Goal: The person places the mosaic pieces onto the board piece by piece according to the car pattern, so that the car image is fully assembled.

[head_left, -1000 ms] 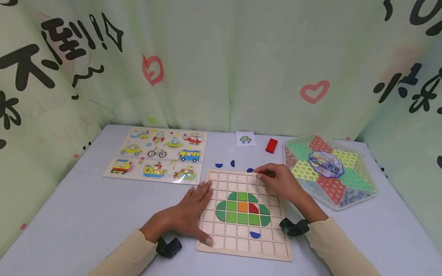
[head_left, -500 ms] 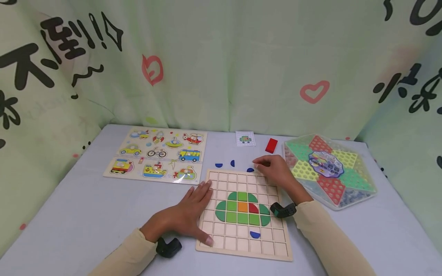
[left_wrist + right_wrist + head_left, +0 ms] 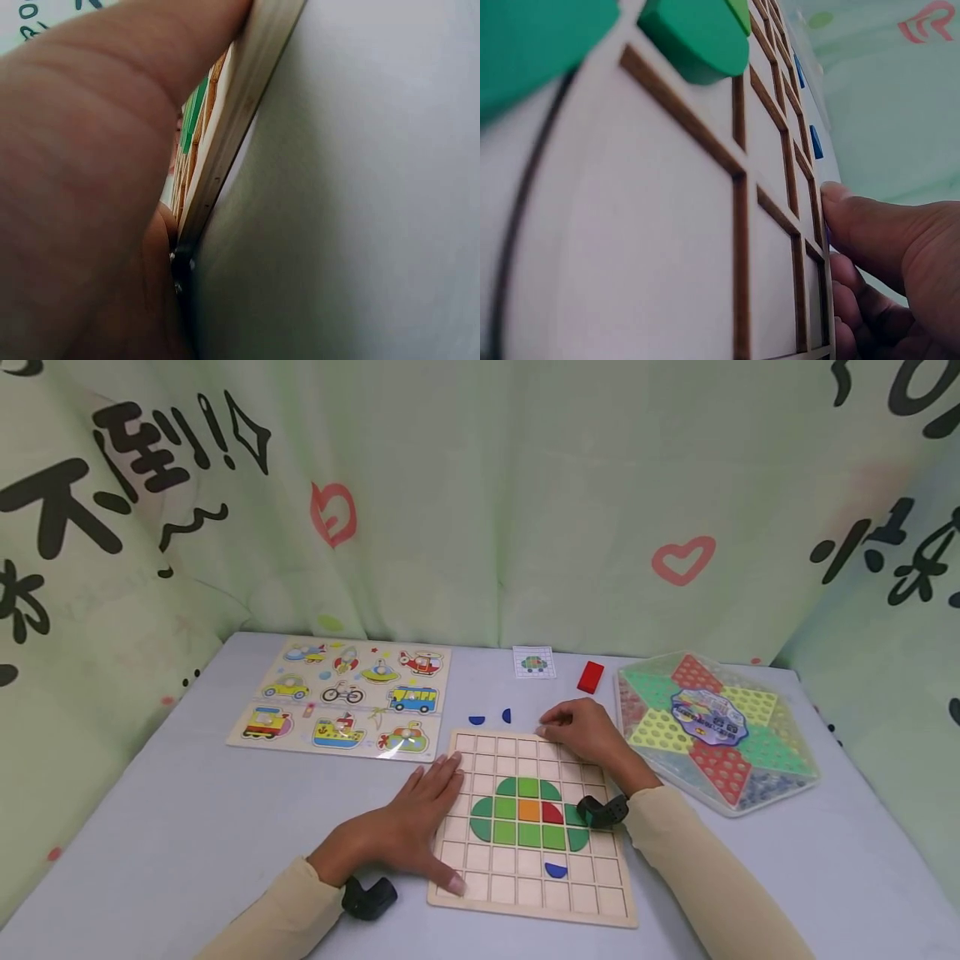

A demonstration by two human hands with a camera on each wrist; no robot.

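Observation:
A wooden grid board lies on the table with a shape of green, orange and red pieces set in its squares. My left hand rests spread along the board's left edge, thumb near the lower left corner. Just beyond the far edge, my right hand pinches a blue half-circle piece between thumb and fingers. Fingers cover it in the head view; only a sliver of blue shows in the right wrist view. Two more blue half-circle pieces lie left of that hand. Another blue half-circle sits on the board's near part.
Behind the board lie a small pattern card and a red block. A vehicle puzzle board is at the back left. At the right lies a clear-covered hexagonal game box. A printed curtain hangs behind.
My right hand has moved a little left along the board's far edge, and its fingers now cover the blue half-circle that showed beside them. The left hand stays in place.

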